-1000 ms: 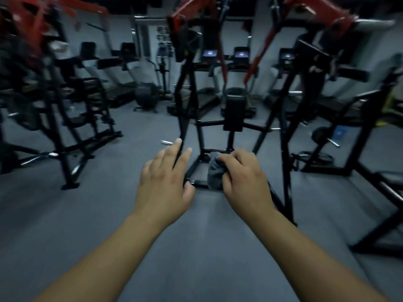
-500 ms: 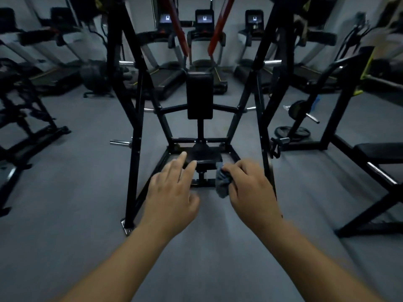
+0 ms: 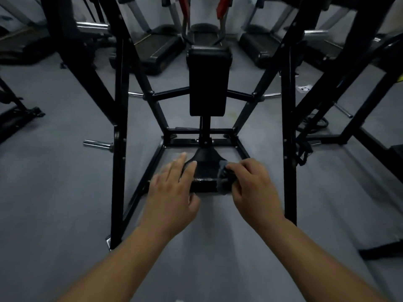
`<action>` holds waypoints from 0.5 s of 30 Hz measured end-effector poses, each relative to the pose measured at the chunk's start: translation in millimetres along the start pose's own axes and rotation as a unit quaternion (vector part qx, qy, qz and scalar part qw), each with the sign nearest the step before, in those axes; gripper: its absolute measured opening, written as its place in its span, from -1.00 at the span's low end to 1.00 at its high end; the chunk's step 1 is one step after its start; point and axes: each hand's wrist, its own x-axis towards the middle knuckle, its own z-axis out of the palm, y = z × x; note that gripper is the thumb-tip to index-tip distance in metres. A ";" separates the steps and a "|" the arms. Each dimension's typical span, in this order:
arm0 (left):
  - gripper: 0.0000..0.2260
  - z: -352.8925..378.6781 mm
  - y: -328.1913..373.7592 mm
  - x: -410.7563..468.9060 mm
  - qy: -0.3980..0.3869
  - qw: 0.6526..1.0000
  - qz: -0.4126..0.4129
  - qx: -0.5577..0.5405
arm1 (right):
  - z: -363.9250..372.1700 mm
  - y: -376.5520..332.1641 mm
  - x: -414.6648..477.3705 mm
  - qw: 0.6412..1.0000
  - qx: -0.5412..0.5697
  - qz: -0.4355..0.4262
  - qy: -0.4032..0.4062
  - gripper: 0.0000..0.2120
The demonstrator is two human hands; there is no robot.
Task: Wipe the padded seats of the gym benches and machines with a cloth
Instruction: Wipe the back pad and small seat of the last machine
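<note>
A black padded seat (image 3: 206,168) of a black-framed machine lies low in the middle of the view, with its upright back pad (image 3: 207,81) behind it. My right hand (image 3: 253,188) grips a bunched grey cloth (image 3: 224,179) at the seat's right front corner. My left hand (image 3: 172,192) is stretched out with straight fingers over the seat's left front edge; whether it touches the pad I cannot tell. Both forearms reach in from the bottom of the view.
The machine's black uprights stand at left (image 3: 118,136) and right (image 3: 289,136) of the seat. A chrome plate peg (image 3: 96,144) sticks out to the left. Treadmills (image 3: 161,49) line the back wall. Another bench frame (image 3: 370,140) sits to the right on the grey floor.
The view has closed in on the machine and tilted down. Both hands have come up to the seat; the cloth now sits at its right front corner.
</note>
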 end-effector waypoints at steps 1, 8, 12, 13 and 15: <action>-0.34 5.6 -9.6 22.7 -0.008 1.000 0.000 0.000 | 13.4 6.8 19.0 1.000 -0.004 0.007 -0.003 -0.69; -0.34 24.7 -50.0 162.3 -0.034 0.999 0.005 -0.001 | 73.0 48.0 135.1 0.999 0.000 0.046 -0.021 -0.65; -0.36 37.3 -61.4 256.8 -0.001 1.000 0.020 0.007 | 104.6 86.9 223.0 1.000 0.007 0.020 0.009 -0.63; -0.36 41.3 -63.9 280.8 0.004 1.000 0.022 0.011 | 113.7 99.2 245.3 1.000 0.013 0.010 0.014 -0.62; -0.37 49.8 -68.9 329.2 0.018 0.999 0.022 0.020 | 131.8 125.0 290.2 0.999 0.033 -0.002 0.026 -0.60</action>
